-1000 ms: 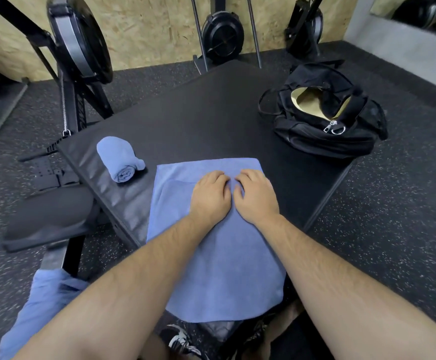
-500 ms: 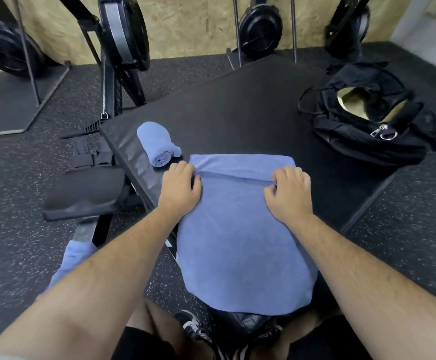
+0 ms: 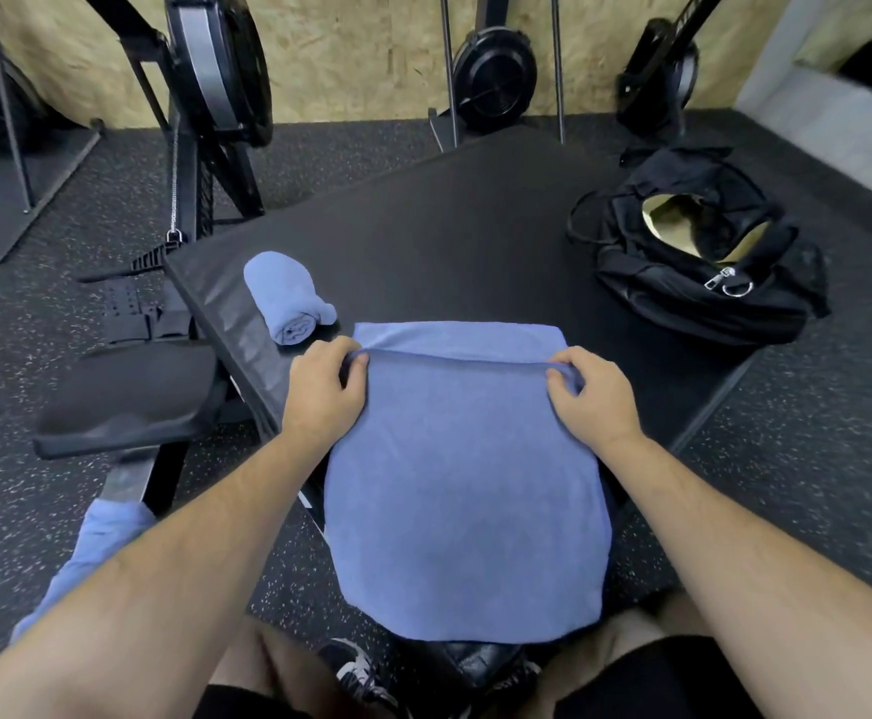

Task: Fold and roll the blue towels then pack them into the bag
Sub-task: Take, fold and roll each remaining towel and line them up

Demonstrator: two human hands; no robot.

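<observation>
1. Readable text: none. No lettering, label, brand mark, number or sign is legible anywhere in the head view.
2. Fine surface detail on the far items is too small and blurred to tell.

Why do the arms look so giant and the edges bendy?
Head view: the wide lens swells what is close, like the left forearm, and bows lines near the borders; a pale sheen marks the mat on its left side; the floor is smeared at the right edge.
</observation>
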